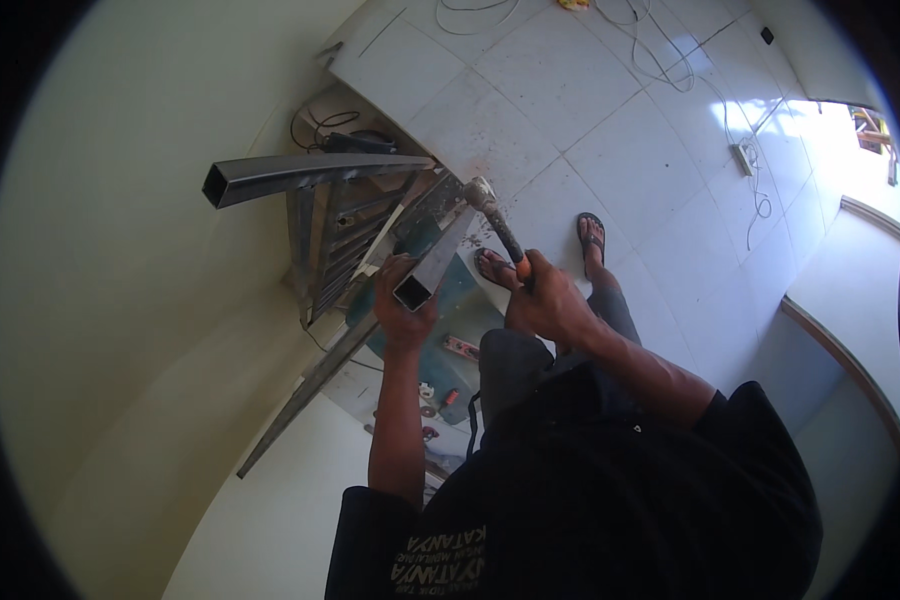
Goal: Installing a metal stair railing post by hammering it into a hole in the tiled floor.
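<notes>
My left hand (404,312) is wrapped round a square metal tube (441,252) near its open end, which faces up toward me. A hammer (505,232) with a dark shaft and an orange grip is in my right hand (553,302), fingers closed round the grip. The hammer's worn head lies beside the tube's far part; whether they touch I cannot tell. Left of these, a longer square metal tube (310,174) juts toward the wall over a metal frame with several bars (355,240). Another long metal bar (305,405) slants down to the lower left, behind my left hand.
Pale wall (150,250) closes off the left side. White floor tiles (610,130) carry loose cables (660,65) and a white power strip (742,160). Small items, including a red cylinder (451,397), lie below my left forearm. My sandalled feet stand beyond the hammer.
</notes>
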`<state>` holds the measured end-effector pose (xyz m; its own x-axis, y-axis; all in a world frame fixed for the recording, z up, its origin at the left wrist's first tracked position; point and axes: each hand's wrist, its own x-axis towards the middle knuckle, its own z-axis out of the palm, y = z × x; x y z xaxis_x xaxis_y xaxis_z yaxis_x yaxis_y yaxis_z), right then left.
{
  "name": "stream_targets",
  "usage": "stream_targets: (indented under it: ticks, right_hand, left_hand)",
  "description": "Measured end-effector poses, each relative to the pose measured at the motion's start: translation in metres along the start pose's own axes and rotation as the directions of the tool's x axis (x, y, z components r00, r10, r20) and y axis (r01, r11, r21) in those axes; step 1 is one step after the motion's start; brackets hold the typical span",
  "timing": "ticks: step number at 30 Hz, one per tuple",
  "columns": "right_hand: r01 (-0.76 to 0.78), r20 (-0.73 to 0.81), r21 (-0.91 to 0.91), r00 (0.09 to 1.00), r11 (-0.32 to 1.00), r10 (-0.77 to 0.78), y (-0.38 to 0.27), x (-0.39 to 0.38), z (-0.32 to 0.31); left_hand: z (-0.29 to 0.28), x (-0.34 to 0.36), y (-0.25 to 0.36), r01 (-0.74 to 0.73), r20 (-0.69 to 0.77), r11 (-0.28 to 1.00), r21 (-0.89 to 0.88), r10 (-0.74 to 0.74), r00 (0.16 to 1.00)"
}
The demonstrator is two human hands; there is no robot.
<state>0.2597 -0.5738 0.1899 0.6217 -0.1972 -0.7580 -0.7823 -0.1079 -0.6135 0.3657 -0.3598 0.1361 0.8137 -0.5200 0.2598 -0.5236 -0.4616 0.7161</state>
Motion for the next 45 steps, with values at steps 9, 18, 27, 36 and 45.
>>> stream_targets:
  ticks: [9,18,27,36,45]
  right_hand:
    - [0.330,0.218,-0.172,0.932,0.928,-0.290,-0.005,0.001,-0.006]
    - [0.375,0.260,-0.252,0.914,0.892,-0.311,-0.010,-0.016,-0.003]
    - [0.397,0.239,-0.294,0.911,0.870,-0.335,-0.033,-0.022,-0.008]
    - [0.246,-0.004,-0.226,0.967,0.943,-0.253,-0.008,-0.070,-0.108]
    - [-0.129,-0.133,-0.274,0.987,0.953,0.095,0.158,-0.027,-0.244]
  left_hand:
    - [0.000,-0.001,0.003,0.033,-0.026,0.999,0.018,-0.032,0.999]
    - [0.000,-0.001,0.006,0.106,-0.015,0.992,-0.070,-0.107,0.994]
    - [-0.004,-0.005,0.019,0.216,-0.016,0.971,-0.103,-0.219,0.976]
    - [-0.014,-0.014,0.021,0.215,0.001,0.976,0.024,-0.215,0.977]
    - [0.035,-0.200,0.022,0.715,-0.550,0.596,-0.366,-0.758,0.351]
